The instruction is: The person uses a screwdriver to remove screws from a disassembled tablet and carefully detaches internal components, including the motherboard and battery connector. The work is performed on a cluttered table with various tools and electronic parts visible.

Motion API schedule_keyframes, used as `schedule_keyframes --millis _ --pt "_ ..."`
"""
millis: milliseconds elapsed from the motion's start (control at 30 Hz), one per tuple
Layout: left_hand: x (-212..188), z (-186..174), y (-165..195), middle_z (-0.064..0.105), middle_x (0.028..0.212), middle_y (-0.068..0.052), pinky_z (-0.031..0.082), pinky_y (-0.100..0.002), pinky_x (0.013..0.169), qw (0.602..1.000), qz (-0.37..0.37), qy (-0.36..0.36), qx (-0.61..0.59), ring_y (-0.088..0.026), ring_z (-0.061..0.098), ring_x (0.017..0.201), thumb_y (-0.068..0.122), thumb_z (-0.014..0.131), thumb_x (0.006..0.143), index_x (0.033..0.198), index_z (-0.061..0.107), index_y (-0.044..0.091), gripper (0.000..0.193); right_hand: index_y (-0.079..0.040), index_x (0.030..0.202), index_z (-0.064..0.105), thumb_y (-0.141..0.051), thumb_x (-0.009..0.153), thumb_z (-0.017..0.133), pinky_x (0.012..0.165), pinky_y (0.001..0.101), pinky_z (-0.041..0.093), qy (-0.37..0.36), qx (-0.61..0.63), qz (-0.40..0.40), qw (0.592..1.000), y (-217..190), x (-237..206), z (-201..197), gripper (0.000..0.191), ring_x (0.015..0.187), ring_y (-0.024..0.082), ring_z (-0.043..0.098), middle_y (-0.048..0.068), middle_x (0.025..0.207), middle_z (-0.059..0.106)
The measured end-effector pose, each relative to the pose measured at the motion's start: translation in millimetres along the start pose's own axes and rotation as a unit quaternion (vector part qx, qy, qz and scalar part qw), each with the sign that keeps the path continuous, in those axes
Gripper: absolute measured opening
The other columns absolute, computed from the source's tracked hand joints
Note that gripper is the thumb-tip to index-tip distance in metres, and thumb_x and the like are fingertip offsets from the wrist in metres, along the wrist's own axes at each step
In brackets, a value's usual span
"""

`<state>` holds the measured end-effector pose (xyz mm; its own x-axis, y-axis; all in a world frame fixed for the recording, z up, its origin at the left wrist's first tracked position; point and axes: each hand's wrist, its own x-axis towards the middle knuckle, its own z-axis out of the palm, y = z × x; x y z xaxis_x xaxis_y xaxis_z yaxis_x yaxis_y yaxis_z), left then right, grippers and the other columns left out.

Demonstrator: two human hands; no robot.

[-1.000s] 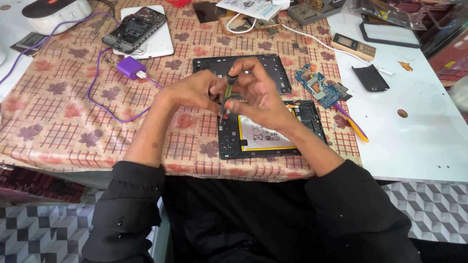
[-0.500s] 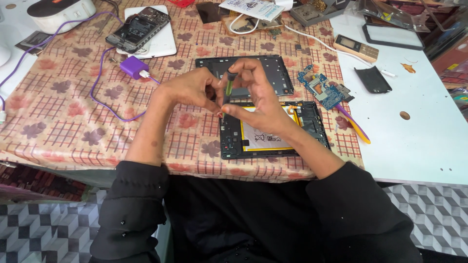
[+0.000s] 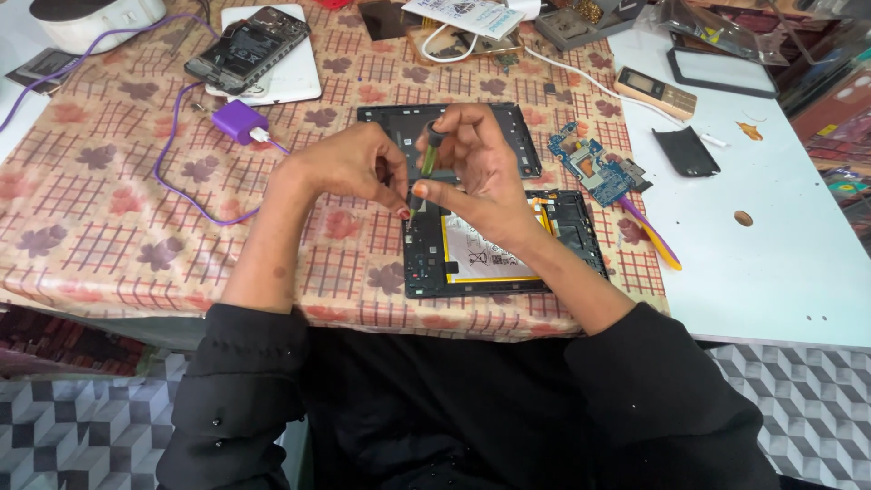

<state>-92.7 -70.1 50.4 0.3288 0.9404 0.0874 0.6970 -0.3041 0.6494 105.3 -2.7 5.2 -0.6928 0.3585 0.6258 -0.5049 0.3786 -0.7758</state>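
Fingers of our right hand (image 3: 481,177) are pinching a small green-handled screwdriver (image 3: 423,172), and since a moment ago its tip has come down onto the left edge of the opened tablet (image 3: 504,245) — our left hand (image 3: 349,168) is now pressing its fingers together beside the tip. Around us, a floral cloth (image 3: 100,209) is covering the tabletop, with a blue circuit board (image 3: 592,168) lying toward the right edge and a purple charger (image 3: 238,121) toward the far left.

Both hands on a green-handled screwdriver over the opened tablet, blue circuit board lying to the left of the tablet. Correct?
Not quite. The head view shows the blue circuit board to the right of the opened tablet, not the left. The rest holds: left hand and right hand both grip the green-handled screwdriver over it.
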Motion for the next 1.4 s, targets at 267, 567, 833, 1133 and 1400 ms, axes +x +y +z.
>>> schedule_keyframes --millis 267,567,833,1133,1400 --pt "1 0 1 0.073 0.067 -0.003 0.050 -0.030 0.056 1.000 0.007 0.004 -0.017 -0.012 0.063 0.059 0.019 0.089 0.063 0.079 0.078 0.005 0.023 -0.011 0.133 0.037 0.006 0.097 0.078 0.103 0.0330 0.052 -0.020 -0.036 -0.030 0.999 1 2 2 0.057 0.113 0.016 0.061 0.008 0.119 0.056" --pt "-1 2 0 0.072 0.068 -0.003 0.051 -0.030 0.057 1.000 0.010 0.005 -0.001 -0.011 0.064 0.060 0.017 0.090 0.063 0.078 0.075 0.004 0.025 -0.009 0.139 0.040 0.012 0.098 0.071 0.103 0.0364 0.058 -0.029 -0.019 0.020 0.999 -3 0 4 0.056 0.115 0.020 0.066 0.011 0.123 0.061" --pt "0 6 -5 0.077 0.071 0.003 0.054 -0.027 0.060 0.995 0.059 -0.070 -0.038 -0.008 0.068 0.062 0.013 0.082 0.069 0.085 0.080 0.007 0.017 -0.011 0.142 0.036 0.011 0.103 0.063 0.105 0.0355 0.057 -0.040 0.025 0.025 0.999 -4 0 5 0.052 0.120 0.019 0.063 0.011 0.124 0.061" --pt "-3 7 2 0.070 0.063 -0.002 0.047 -0.028 0.053 0.997 -0.001 -0.076 0.030 -0.009 0.059 0.056 0.019 0.091 0.066 0.081 0.081 0.007 0.022 -0.013 0.141 0.037 0.009 0.104 0.065 0.102 0.0349 0.057 -0.020 0.043 0.006 0.999 -4 -1 3 0.052 0.113 0.019 0.065 0.011 0.119 0.060" --pt "0 11 -3 0.075 0.069 0.003 0.048 -0.028 0.052 0.991 0.058 -0.112 -0.034 -0.007 0.062 0.058 0.006 0.074 0.073 0.086 0.080 0.009 0.014 -0.015 0.142 0.035 0.005 0.103 0.069 0.104 0.0390 0.059 0.023 0.056 -0.030 0.998 -11 7 -6 0.056 0.112 0.021 0.068 0.013 0.122 0.064"
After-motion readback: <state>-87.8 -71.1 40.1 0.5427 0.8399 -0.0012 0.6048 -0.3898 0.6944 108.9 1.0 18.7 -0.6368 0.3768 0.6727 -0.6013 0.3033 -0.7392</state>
